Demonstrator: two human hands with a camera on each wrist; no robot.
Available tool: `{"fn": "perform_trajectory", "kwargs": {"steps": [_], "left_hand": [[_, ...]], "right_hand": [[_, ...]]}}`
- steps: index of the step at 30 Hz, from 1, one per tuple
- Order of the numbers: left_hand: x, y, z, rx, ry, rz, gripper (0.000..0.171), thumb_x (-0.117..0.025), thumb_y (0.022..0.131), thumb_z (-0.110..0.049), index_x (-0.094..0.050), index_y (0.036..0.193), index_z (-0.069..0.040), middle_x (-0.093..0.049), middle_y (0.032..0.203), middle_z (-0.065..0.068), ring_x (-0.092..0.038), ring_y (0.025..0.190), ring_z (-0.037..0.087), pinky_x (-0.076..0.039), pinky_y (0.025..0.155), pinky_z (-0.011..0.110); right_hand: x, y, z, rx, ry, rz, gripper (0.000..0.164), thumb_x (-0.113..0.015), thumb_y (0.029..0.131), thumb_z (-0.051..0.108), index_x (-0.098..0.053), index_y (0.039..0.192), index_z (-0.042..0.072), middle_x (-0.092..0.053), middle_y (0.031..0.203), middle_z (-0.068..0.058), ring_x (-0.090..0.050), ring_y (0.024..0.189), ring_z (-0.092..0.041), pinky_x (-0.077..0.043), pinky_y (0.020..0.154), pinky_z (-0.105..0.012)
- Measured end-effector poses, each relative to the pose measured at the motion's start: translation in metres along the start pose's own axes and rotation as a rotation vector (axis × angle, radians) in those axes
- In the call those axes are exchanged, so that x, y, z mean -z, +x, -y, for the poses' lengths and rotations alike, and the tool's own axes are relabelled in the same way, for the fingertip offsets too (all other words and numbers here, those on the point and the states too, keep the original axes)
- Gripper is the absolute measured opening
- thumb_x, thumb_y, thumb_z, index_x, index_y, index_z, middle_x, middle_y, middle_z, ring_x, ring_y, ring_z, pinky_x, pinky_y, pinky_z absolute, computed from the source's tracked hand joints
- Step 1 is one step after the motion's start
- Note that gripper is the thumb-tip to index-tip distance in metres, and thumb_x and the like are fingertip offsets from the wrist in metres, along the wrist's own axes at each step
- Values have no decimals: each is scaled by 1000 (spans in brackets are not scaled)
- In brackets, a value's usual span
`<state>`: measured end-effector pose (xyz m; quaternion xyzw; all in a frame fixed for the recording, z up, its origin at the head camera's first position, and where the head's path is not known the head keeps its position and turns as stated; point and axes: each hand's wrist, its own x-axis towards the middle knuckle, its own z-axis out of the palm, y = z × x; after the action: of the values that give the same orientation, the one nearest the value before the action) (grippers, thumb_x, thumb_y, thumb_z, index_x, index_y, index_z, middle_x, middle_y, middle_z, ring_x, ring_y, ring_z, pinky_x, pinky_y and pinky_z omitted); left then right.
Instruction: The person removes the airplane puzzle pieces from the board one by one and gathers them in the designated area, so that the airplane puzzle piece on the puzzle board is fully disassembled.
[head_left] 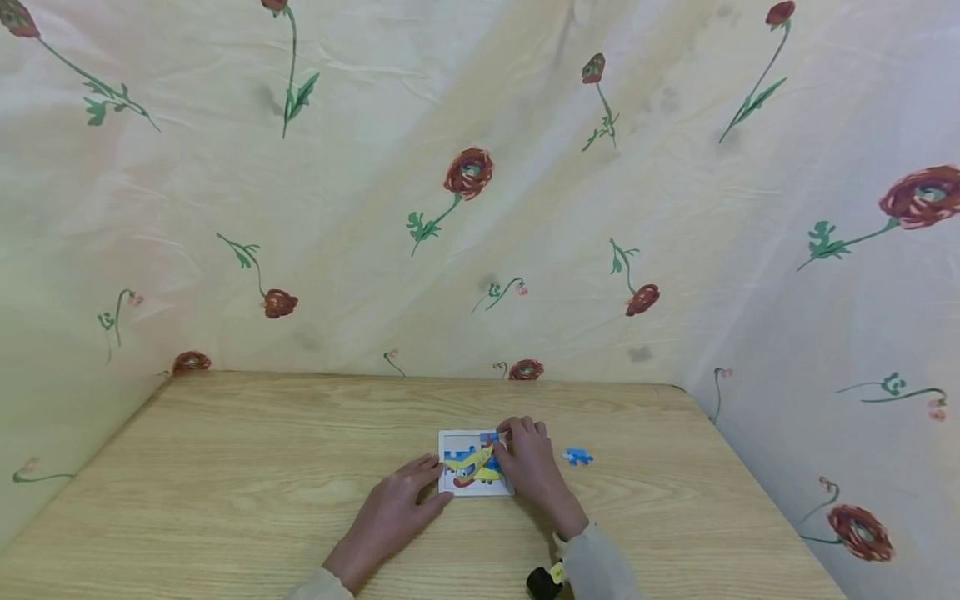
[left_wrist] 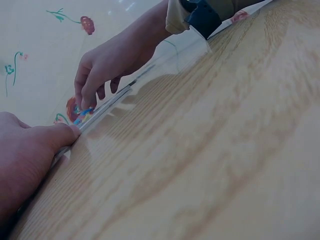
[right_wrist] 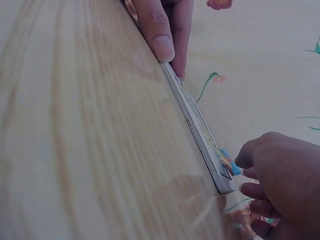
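A jigsaw puzzle tray (head_left: 477, 492) with a white rim and a yellow airplane picture lies on the table, partly filled with pieces. My left hand (head_left: 397, 510) holds its left front corner, thumb along the front edge and fingers at the left side. Over the tray's right back part, my right hand (head_left: 531, 462) pinches a puzzle piece (right_wrist: 229, 161) with blue and orange on it, seen at the tray's edge in the right wrist view. Most of that piece is hidden by the fingers. Another blue puzzle piece (head_left: 577, 456) lies on the table to the right.
The wooden table (head_left: 262, 467) reaches back to a hanging cloth (head_left: 360, 275) printed with red flowers, which also surrounds the sides. A dark object with a yellow part (head_left: 545, 581) shows by the right sleeve (head_left: 596, 562).
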<state>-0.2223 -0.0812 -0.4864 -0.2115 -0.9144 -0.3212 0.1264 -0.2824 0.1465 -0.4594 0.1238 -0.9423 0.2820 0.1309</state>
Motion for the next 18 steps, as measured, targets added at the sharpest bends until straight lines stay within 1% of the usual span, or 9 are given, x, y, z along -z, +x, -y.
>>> {"fn": "perform_trajectory", "kwargs": {"steps": [5, 8, 11, 13, 18], "left_hand": [[0, 0, 0, -4, 5, -7, 49, -72, 98, -36, -70, 130, 1, -63, 139, 18, -59, 130, 35, -51, 102, 54], [0, 0, 0, -7, 15, -8, 49, -73, 98, -36, -70, 130, 1, -63, 139, 18, -59, 130, 35, -51, 103, 53], [0, 0, 0, -8, 21, -9, 49, -73, 98, -36, -70, 130, 1, -63, 139, 17, -59, 130, 35, -51, 103, 52], [-1, 0, 0, -11, 20, -11, 49, -73, 98, -36, -70, 130, 1, -63, 139, 17, -59, 130, 35, -51, 103, 52], [-2, 0, 1, -15, 20, -17, 48, -74, 98, -35, -70, 129, 1, -64, 139, 17, -59, 130, 34, -51, 103, 52]], "right_hand": [[1, 1, 1, -10, 64, -6, 19, -73, 97, 10, -64, 114, 5, -58, 96, -3, -46, 92, -21, -41, 74, -31], [0, 2, 2, -18, 124, 2, 19, -72, 98, 8, -63, 114, 5, -57, 93, -1, -47, 88, -19, -43, 70, -28], [0, 3, 2, -24, 186, 17, 19, -70, 98, 6, -61, 115, 5, -56, 91, 0, -48, 86, -18, -44, 70, -27], [0, 3, 1, -14, 214, 24, 20, -69, 99, 4, -60, 116, 4, -56, 90, 0, -49, 85, -17, -45, 71, -27], [-1, 3, 0, -1, 240, 24, 22, -66, 98, -1, -59, 118, 4, -57, 90, 1, -51, 84, -17, -48, 73, -29]]}}
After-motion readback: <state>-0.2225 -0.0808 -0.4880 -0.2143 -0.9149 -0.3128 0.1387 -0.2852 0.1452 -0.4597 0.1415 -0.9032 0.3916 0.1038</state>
